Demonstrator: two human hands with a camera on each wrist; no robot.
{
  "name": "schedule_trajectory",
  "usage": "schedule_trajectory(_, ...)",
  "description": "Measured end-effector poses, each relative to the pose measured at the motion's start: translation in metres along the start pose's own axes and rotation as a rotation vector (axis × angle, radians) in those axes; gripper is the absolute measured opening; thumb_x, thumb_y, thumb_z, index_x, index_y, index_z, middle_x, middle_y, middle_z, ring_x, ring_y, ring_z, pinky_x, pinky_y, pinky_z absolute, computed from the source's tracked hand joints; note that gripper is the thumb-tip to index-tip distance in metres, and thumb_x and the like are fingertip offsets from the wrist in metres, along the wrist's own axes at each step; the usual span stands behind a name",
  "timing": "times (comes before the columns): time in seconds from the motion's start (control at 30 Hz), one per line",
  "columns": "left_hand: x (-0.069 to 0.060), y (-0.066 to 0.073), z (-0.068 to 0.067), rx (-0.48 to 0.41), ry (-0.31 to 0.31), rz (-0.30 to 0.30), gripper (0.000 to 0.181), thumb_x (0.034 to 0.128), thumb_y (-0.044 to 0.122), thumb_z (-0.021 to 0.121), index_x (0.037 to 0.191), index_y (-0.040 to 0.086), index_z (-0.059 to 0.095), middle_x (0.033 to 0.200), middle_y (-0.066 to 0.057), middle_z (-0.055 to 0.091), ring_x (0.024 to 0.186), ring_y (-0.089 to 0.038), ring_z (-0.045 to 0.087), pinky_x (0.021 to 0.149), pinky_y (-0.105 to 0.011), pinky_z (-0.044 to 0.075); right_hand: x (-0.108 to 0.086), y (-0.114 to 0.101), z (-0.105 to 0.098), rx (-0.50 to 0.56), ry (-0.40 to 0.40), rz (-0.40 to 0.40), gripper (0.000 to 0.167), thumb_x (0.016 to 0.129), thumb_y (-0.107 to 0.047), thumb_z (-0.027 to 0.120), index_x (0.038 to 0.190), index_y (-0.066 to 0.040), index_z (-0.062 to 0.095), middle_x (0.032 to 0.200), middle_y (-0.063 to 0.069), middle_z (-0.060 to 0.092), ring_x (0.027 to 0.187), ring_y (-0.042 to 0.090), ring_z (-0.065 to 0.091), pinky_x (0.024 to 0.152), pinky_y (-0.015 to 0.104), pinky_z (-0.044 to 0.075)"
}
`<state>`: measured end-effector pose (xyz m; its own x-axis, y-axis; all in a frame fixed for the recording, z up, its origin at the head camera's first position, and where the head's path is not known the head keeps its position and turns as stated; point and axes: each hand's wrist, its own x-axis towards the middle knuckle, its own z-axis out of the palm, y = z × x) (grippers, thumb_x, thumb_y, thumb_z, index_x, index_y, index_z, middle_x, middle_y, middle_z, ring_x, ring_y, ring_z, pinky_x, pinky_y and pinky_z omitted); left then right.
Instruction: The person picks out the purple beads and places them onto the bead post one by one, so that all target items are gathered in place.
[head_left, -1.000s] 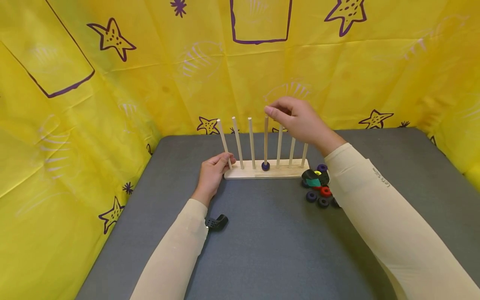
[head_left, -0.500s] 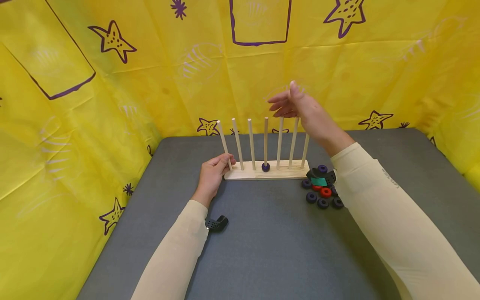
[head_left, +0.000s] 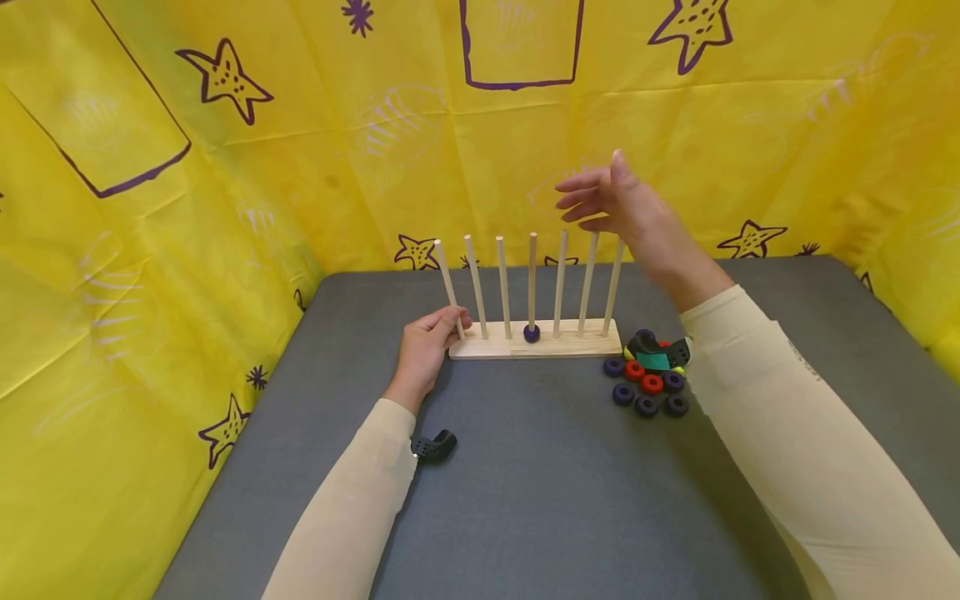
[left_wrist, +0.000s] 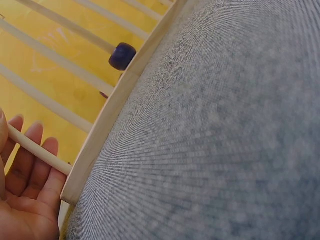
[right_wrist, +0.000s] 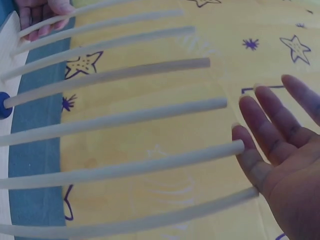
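A wooden rack (head_left: 487, 347) with a row of several upright pegs stands on the grey table. Around the middle peg, down at the base, sits a dark purple ring (head_left: 532, 334), which also appears in the left wrist view as a purple ring (left_wrist: 122, 56). My left hand (head_left: 426, 348) holds the leftmost peg (head_left: 446, 275) low down, between thumb and fingers. Over the tops of the rightmost pegs, my right hand (head_left: 637, 212) is raised with fingers extended and nothing held. In the right wrist view, its little finger is close to a peg tip (right_wrist: 237, 147).
Right of the rack lies a group of loose rings: red ones (head_left: 652, 383), dark blue ones (head_left: 623, 394) and yellow bits partly hidden by the right wrist camera (head_left: 660, 354). A yellow patterned cloth (head_left: 300, 192) rises behind and at the sides of the table (head_left: 525, 492).
The right hand has drawn back right and up from the middle peg's top, its fingers spreading from a bunched pose. More loose rings show now. The left hand has stayed put.
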<state>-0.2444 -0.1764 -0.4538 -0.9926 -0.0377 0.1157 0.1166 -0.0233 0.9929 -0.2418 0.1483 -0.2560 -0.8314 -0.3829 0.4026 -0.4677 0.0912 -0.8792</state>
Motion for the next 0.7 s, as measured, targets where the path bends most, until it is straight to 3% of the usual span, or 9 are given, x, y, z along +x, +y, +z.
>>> schedule_trajectory(0.23, 0.0, -0.001, -0.001, 0.014, -0.003, 0.002, 0.045, 0.1104, 0.028, 0.069, 0.13, -0.012, 0.072, 0.116, -0.018, 0.077, 0.116, -0.028, 0.073, 0.1, -0.035, 0.057, -0.007, 0.002, -0.012, -0.009, 0.031, -0.001, 0.07, 0.117, -0.058, 0.023, 0.141, -0.009, 0.067, 0.135, 0.022, 0.061, 0.126, 0.039, 0.057, 0.11, 0.044, 0.045)
schedule_trajectory(0.4, 0.001, -0.001, -0.001, 0.022, -0.001, 0.0, 0.045, 0.11, 0.029, 0.07, 0.13, -0.01, 0.073, 0.115, -0.017, 0.078, 0.116, -0.027, 0.073, 0.1, -0.034, 0.057, -0.012, 0.007, -0.021, 0.036, 0.045, -0.018, 0.07, 0.117, -0.059, 0.027, 0.14, -0.007, 0.068, 0.134, 0.027, 0.06, 0.123, 0.038, 0.059, 0.107, 0.041, 0.046)
schedule_trajectory(0.7, 0.0, 0.0, -0.001, 0.037, 0.001, -0.008, 0.048, 0.1091, 0.033, 0.07, 0.131, -0.009, 0.074, 0.115, -0.016, 0.078, 0.117, -0.026, 0.072, 0.099, -0.033, 0.057, -0.022, 0.017, -0.032, 0.046, 0.06, -0.013, 0.069, 0.117, -0.059, 0.028, 0.138, -0.009, 0.07, 0.13, 0.023, 0.065, 0.12, 0.037, 0.061, 0.1, 0.037, 0.047)
